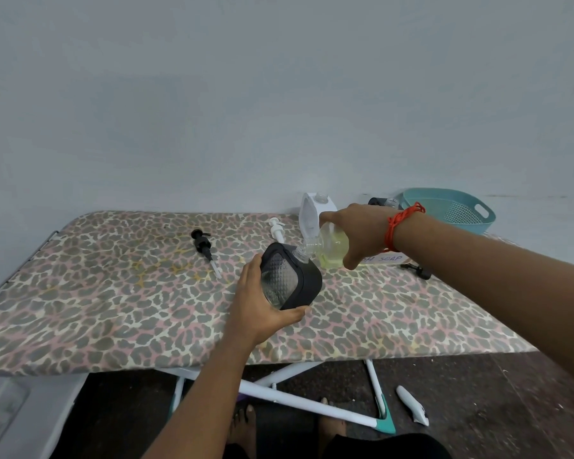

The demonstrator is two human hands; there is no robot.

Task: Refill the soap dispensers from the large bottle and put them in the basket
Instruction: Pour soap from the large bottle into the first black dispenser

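Observation:
My left hand point(257, 313) grips a black soap dispenser point(290, 279) with a clear quilted side, tilted above the board, its pump off. My right hand point(358, 235) holds the large clear bottle point(328, 248) of pale yellow soap tipped on its side, its mouth meeting the dispenser's open neck. A white dispenser point(314, 212) without its pump stands just behind. Another dark dispenser point(383, 202) shows partly behind my right wrist. The teal basket point(451, 208) sits at the far right against the wall.
A leopard-print ironing board point(113, 293) carries everything. On it lie a black pump point(204, 246), a white pump point(276, 228) and a second black pump point(416, 270) near the bottle's base. A white object point(413, 405) lies on the dark floor by the board's legs.

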